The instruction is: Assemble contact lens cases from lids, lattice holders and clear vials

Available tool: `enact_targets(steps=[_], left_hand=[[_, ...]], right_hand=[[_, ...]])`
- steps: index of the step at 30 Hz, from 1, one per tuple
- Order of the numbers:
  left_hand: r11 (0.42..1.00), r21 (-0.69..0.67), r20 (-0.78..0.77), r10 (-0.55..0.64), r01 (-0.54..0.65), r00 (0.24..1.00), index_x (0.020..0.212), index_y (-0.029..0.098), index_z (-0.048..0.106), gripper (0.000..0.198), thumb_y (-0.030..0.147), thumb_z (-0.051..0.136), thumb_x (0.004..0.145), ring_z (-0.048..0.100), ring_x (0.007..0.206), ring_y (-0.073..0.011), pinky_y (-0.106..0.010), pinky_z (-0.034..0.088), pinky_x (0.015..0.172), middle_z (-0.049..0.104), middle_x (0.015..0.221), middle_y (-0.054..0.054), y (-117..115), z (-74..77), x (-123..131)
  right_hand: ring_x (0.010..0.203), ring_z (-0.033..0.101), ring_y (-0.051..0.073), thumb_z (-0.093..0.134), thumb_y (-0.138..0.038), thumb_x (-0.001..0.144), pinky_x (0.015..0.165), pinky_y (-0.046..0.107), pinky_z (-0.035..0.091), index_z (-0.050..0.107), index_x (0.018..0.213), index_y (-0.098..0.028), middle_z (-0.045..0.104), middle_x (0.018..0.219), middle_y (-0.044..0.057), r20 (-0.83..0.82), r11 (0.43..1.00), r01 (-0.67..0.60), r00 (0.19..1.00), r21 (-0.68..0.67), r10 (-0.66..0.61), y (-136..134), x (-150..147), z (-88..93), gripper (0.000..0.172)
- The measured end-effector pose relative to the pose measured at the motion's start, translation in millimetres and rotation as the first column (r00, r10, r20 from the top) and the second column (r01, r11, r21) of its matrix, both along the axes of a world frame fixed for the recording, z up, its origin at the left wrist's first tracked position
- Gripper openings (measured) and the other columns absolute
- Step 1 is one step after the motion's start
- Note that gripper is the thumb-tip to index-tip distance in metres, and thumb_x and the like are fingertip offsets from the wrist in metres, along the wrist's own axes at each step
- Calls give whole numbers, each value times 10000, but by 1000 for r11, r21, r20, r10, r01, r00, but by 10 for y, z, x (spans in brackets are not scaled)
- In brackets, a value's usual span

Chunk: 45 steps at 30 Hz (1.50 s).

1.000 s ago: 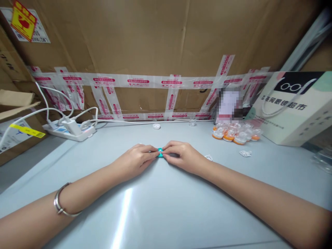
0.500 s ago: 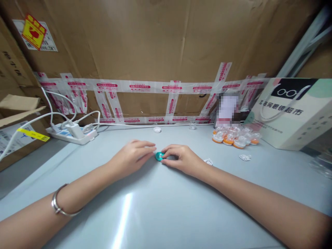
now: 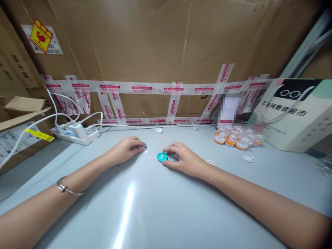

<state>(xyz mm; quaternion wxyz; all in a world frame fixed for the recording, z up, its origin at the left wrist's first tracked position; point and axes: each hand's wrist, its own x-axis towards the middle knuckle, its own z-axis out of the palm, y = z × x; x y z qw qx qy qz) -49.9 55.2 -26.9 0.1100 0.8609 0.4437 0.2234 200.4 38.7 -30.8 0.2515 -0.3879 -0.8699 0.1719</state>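
Note:
My right hand (image 3: 180, 157) has its thumb and fingers around the right edge of a small teal round dish-like part (image 3: 161, 158) on the table. A small white piece stands up from the middle of the teal part. To the left, my left hand (image 3: 131, 148) rests low over the table, thumb and fingers pinched together. What lies between those fingertips, if anything, is too small to make out. A tiny white disc (image 3: 146, 152) lies just right of the left fingertips, apart from the teal part. Partly behind my right forearm is a white perforated part (image 3: 211, 162).
At the back right sit several clear parts with orange bases (image 3: 241, 142). A white perforated piece (image 3: 248, 159) lies in front of them. Further back are a white round cap (image 3: 158, 130) and a clear cup (image 3: 194, 126). A paper bag (image 3: 285, 133) and a power strip (image 3: 85, 139) flank the table.
My left hand has drawn back left from the teal part, and the tiny white disc now shows between the hands. My right hand stays at the teal part. The view has shifted slightly.

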Motion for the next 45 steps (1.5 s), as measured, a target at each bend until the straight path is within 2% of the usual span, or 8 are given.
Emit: enact_targets(steps=[7,12,17,25,29,32,41,45], left_hand=[[997,76,51,-16,12,999,867,197,699,201,265,511,843,601,762,-142,-240,471,700,632,849,-45,60,-94,-6],[994,107,39,16,-20,999,822,183,678,189,295,527,821,588,705,-131,-220,463,624,625,803,-37,33,-72,4],[992,116,60,34,-40,998,838,174,659,159,272,540,800,586,728,-130,-209,458,612,630,811,-30,-90,17,101],[992,69,140,-115,106,983,918,187,649,168,202,515,817,610,725,-115,-193,476,632,670,846,-30,-304,62,357],[962,208,23,-186,178,982,969,194,628,180,189,508,835,628,738,-126,-244,449,713,693,830,-20,-311,33,417],[941,273,-90,-184,202,979,998,200,619,203,158,503,837,636,742,-137,-276,415,728,697,808,-10,-303,28,444],[945,261,-195,-151,199,969,1044,213,599,208,202,494,864,626,790,-147,-293,358,744,689,837,-17,-332,82,471],[942,265,-198,-157,207,968,992,218,616,178,198,486,871,599,844,-145,-289,340,745,679,886,-8,-352,108,431]], right_hand=[[858,554,181,621,-304,731,803,324,438,654,926,-187,591,892,56,-22,999,13,1000,-40,-14,17,9,-8,230],[843,563,172,637,-301,718,790,312,442,651,908,-192,591,890,50,-44,999,-3,999,-49,1,14,20,-6,219],[887,551,187,663,-296,686,844,340,423,608,1048,-183,586,940,59,-49,998,-4,999,-60,1,0,20,-15,384],[923,549,188,624,-258,728,870,336,411,652,983,-225,569,939,49,-68,989,-47,997,-138,38,11,24,-9,259],[920,548,187,634,-271,725,866,333,414,654,984,-239,568,935,44,-82,987,-61,995,-149,49,16,19,-7,261],[919,548,190,636,-294,726,868,334,413,656,981,-228,567,928,48,-80,987,-49,996,-151,37,8,4,-7,264],[922,542,189,641,-288,721,876,334,406,660,963,-236,564,927,40,-72,987,-54,996,-149,44,4,8,-2,248],[935,540,190,640,-291,722,880,332,403,660,970,-235,565,941,42,-75,985,-50,996,-167,38,-3,8,-3,255]])
